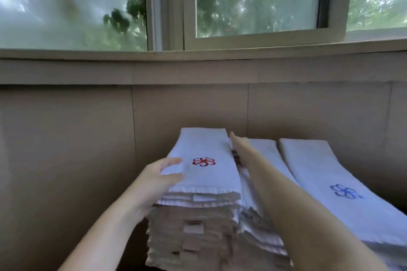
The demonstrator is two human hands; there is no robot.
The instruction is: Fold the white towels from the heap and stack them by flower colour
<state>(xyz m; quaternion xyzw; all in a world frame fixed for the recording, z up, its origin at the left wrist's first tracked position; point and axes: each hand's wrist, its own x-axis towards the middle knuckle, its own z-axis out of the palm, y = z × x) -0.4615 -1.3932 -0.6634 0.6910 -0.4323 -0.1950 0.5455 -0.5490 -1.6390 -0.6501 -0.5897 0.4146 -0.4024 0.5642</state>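
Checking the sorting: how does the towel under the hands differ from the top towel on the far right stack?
The left towel bears a red flower; the right towel bears a blue flower. The left hand and right hand touch the left towel's sides; the right towel is untouched. The left towel sits higher. Both are white, folded long.

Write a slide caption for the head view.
Both hands, left hand and right hand, square up the top red-flower towel on its stack, beside the blue-flower stack, below a window.
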